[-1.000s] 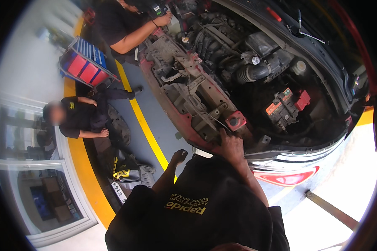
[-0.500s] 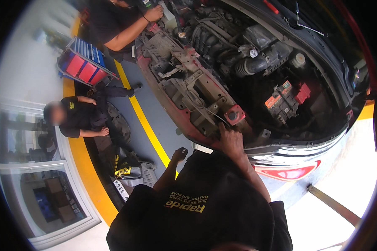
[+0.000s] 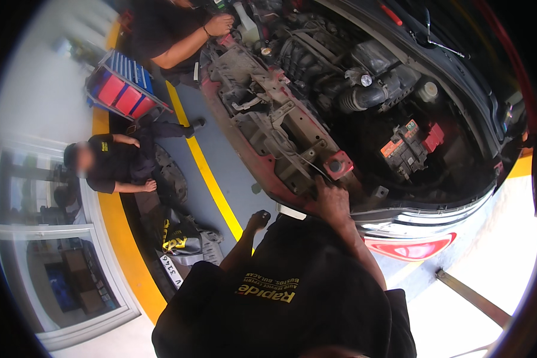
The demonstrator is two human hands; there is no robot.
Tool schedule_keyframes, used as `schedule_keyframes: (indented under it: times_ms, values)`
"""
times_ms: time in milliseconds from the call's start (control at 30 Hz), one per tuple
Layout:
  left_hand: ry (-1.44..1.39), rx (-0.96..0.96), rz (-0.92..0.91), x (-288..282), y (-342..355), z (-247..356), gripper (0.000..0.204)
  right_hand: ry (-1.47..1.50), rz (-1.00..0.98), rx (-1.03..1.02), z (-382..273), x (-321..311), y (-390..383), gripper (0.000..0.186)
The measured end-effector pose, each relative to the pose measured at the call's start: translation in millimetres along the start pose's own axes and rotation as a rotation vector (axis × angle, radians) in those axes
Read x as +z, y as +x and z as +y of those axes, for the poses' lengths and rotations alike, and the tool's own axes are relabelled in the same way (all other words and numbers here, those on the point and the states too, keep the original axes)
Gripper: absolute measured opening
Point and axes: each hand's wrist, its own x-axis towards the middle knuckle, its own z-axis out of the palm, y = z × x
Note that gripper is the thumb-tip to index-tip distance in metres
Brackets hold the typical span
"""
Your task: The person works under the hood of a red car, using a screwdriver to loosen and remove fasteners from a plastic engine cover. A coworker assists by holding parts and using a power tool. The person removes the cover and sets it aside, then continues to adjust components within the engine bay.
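Observation:
My right hand [image 3: 334, 203] reaches to the car's front body panel, beside a red bracket with a dark round mount [image 3: 340, 166]; its fingertips are partly hidden among the metalwork. Low at centre, outside the bumper, my left hand [image 3: 255, 222] is closed on a small black object [image 3: 263, 215]. The open engine bay [image 3: 316, 53] shows hoses, a black air intake [image 3: 361, 95] and, to the right, a battery [image 3: 403, 152] with a red terminal cover [image 3: 432, 137]. The car's front support [image 3: 268, 113] is exposed, dusty and partly red.
A co-worker [image 3: 167, 42] works at the car's far front corner. Another person [image 3: 110, 164] is down by the left wall, beside removed panels [image 3: 167, 173]. A red-and-blue tool cart [image 3: 116, 89] stands behind. A red-handled tool [image 3: 391, 16] and a ratchet [image 3: 447, 48] lie along the windshield base.
The co-worker's hand at the far corner has shifted slightly left from where it was a second ago. My two hands stay in nearly the same places.

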Motion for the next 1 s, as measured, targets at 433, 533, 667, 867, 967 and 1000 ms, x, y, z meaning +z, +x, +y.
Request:
schedule_keyframes:
  times_ms: [433,533,667,867,967,1000]
  values:
    - [0.059,0.016,-0.033,3,9,-12,0.045,-0.007,-0.045,0.009,-3,-5,1,0.080]
    - [0.006,-0.012,-0.011,4,6,-8,0.046,-0.003,-0.056,0.008,-2,-5,0,0.082]
    - [0.016,-0.078,-0.046,6,3,-8,0.046,0.016,-0.063,0.012,-2,-4,0,0.082]
    - [0.033,-0.070,-0.054,9,3,-13,0.048,-0.020,-0.071,0.051,-1,0,0,0.082]
    - [0.015,-0.097,-0.058,10,2,-14,0.048,-0.019,-0.049,0.038,0,2,-1,0.083]
    - [0.003,-0.035,-0.015,10,1,-15,0.048,-0.020,-0.022,0.012,0,2,-2,0.083]
